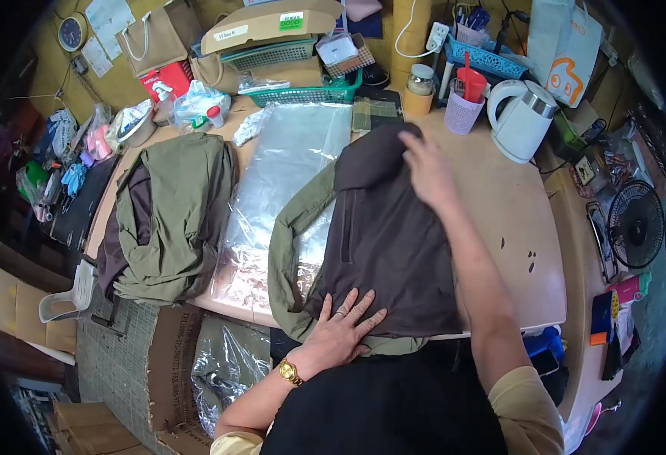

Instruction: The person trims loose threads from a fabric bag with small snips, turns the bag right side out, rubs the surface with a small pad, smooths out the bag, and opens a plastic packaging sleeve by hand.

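A dark brown garment (394, 243) lies on the table in front of me, with an olive green sleeve (284, 258) curving out at its left side. My left hand (346, 326) rests flat on its lower left part, fingers spread. At the garment's upper right edge, near its folded top, is my right hand (428, 171), slightly blurred, fingers apart and touching or just over the cloth. Clear plastic bags (295, 152) lie flat to the left of the garment. Farther left sits a pile of olive and brown garments (170, 212).
A white kettle (523, 121), a lilac basket cup (463, 112) and a jar (421, 80) stand at the back right of the table (507, 197). Green baskets (303, 94) are at the back. An open cardboard box (168, 371) with plastic-wrapped cloth is below the front edge.
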The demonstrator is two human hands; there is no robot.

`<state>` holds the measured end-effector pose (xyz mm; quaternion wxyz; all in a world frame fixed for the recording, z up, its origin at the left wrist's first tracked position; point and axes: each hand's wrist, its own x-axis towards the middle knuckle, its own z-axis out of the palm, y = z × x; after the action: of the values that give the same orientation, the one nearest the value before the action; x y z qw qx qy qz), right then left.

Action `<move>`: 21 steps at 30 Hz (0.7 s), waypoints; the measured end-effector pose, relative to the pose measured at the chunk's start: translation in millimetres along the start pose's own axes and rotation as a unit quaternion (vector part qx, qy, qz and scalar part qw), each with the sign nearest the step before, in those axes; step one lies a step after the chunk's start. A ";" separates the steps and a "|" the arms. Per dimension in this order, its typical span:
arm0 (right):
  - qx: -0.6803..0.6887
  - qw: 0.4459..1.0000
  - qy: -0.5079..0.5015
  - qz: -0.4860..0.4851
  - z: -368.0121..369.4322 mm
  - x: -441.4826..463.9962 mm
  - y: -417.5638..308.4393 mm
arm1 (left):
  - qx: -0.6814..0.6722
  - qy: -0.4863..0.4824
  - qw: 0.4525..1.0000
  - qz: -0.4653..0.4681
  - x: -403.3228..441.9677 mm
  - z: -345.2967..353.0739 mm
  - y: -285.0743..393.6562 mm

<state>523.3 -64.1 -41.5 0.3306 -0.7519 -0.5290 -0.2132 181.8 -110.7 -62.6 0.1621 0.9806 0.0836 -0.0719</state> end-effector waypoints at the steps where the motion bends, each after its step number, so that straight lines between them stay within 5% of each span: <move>1: 0.047 0.997 0.017 0.060 4.3 8.5 19.8 | -0.008 0.000 1.000 0.002 -0.3 2.3 -1.5; 2: 0.047 0.997 0.020 0.059 -1.2 14.7 25.1 | -0.016 -0.001 1.000 0.006 0.0 3.3 -2.9; 4: 0.120 0.948 -0.130 0.264 -14.8 23.2 31.6 | -0.008 -0.002 1.000 0.004 1.2 3.7 -3.5; 7: 0.109 0.940 -0.204 0.249 40.7 7.2 86.4 | -0.013 0.012 1.000 -0.005 3.9 2.5 -1.0; 13: 0.119 0.950 -0.102 0.271 28.1 11.1 70.4 | -0.053 0.105 0.993 -0.023 8.3 1.9 -3.6; 16: 0.127 0.980 -0.013 0.154 19.8 -0.7 46.4 | -0.044 0.154 0.987 0.023 5.5 -4.1 -5.1; 21: 0.048 0.979 -0.138 -0.144 24.6 -18.4 -27.0 | -0.119 0.121 0.982 0.085 7.1 2.3 -5.6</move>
<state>490.9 -52.4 -63.4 0.2562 -0.6733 -0.6820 -0.1266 187.4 -105.2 -67.6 0.2719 0.9593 0.0269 0.0714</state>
